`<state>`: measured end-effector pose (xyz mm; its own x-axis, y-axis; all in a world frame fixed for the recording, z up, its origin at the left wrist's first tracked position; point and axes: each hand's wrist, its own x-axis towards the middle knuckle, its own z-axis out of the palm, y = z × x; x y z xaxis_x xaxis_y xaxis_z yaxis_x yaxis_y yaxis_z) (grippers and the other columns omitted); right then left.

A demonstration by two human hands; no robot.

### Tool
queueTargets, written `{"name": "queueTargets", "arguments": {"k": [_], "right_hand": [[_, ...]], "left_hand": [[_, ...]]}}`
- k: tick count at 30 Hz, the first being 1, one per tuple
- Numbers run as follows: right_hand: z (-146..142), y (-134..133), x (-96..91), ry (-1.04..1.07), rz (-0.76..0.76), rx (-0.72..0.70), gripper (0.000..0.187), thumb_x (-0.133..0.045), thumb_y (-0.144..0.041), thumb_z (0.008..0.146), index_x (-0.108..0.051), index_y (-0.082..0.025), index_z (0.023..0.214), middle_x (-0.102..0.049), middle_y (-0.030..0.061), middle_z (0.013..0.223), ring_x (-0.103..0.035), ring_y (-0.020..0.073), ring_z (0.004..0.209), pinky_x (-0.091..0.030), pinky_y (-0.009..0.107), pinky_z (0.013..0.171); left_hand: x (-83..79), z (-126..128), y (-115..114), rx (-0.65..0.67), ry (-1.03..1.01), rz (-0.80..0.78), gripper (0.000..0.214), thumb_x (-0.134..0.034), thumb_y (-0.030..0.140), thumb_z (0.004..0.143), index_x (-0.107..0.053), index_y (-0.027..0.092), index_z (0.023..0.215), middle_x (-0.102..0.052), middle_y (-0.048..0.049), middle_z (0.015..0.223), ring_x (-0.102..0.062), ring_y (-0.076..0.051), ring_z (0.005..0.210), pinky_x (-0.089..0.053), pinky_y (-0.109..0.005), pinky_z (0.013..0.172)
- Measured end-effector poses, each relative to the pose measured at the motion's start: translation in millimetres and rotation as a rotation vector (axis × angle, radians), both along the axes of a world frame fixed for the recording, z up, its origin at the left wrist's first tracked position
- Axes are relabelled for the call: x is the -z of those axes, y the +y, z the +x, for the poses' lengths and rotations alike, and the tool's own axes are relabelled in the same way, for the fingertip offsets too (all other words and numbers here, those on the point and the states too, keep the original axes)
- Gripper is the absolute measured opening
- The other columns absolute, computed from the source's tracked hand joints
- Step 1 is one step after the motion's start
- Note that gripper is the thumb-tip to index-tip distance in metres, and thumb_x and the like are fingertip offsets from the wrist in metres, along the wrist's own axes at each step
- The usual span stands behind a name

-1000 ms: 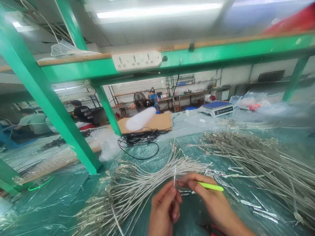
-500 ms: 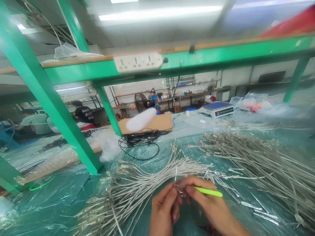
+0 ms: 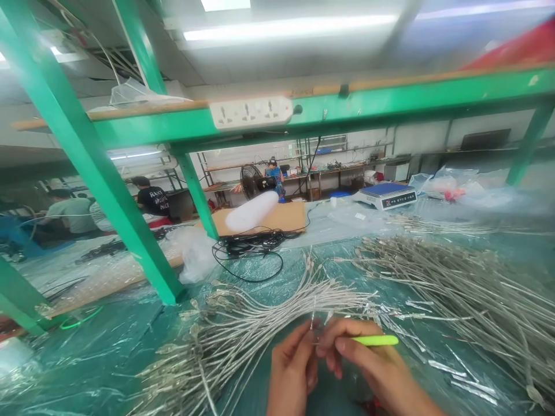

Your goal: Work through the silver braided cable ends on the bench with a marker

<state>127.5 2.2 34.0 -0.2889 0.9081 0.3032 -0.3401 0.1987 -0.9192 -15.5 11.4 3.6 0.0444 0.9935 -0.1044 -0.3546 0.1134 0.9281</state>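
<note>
Left hand (image 3: 295,364) pinches silvery cable (image 3: 313,314); right hand (image 3: 362,352) closed around yellow-green tool (image 3: 377,340); bare mat (image 3: 256,397) between bundle (image 3: 255,316) and left hand.

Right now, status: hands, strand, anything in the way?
Left hand: grip on silvery strand, end up. Right hand: grip on yellow-green handle, close beside. Cable bundle just beyond; nothing visibly blocking.

one left hand (image 3: 291,361) and one right hand (image 3: 372,363) are holding one silvery strand (image 3: 313,312) and one lime-green tool (image 3: 377,340). two large cable heaps (image 3: 260,320) and one thinner bunch (image 3: 437,224) are lying about. one scale (image 3: 387,197), one fan (image 3: 249,182) and one power strip (image 3: 236,115) with three sockets (image 3: 248,111) are showing.
</note>
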Motion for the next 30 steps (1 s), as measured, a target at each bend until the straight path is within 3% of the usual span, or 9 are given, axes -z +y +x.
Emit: {"name": "queueTargets", "arguments": {"k": [6, 13, 30], "right_hand": [[4.0, 3.7, -4.2, -0.207, 0.018, 0.268, 0.022, -0.055, -0.032, 0.089, -0.070, -0.018, 0.083, -0.061, 0.0011, 0.066, -0.055, 0.0159, 0.063, -0.044, 0.026, 0.061], [-0.4, -3.0, -5.6, -0.310, 0.136, 0.288, 0.022, -0.052, -0.032, 0.091, -0.069, -0.019, 0.086, -0.061, 0.0024, 0.074, -0.057, 0.0172, 0.069, -0.046, 0.026, 0.065], [0.0, -1.4, -2.9, -0.301, 0.069, 0.282, 0.022, -0.054, -0.033, 0.090, -0.069, -0.019, 0.084, -0.061, 0.0019, 0.073, -0.057, 0.0168, 0.068, -0.047, 0.024, 0.061]], "left_hand": [[-7.0, -2.4, 0.6, -0.012, -0.136, -0.010, 0.031, -0.072, 0.035, 0.072, -0.074, 0.015, 0.096, -0.057, 0.0016, 0.059, -0.030, -0.002, 0.034, -0.015, -0.019, 0.036], [-11.0, 0.0, -3.8, -0.004, -0.124, 0.019, 0.024, -0.070, 0.030, 0.076, -0.075, 0.014, 0.093, -0.056, 0.0011, 0.060, -0.030, -0.001, 0.035, -0.014, -0.019, 0.038], [-11.7, 1.3, -5.6, 0.018, -0.057, 0.062, 0.021, -0.066, 0.030, 0.079, -0.075, 0.014, 0.090, -0.054, 0.0017, 0.057, -0.029, -0.002, 0.036, -0.013, -0.020, 0.038]]}}
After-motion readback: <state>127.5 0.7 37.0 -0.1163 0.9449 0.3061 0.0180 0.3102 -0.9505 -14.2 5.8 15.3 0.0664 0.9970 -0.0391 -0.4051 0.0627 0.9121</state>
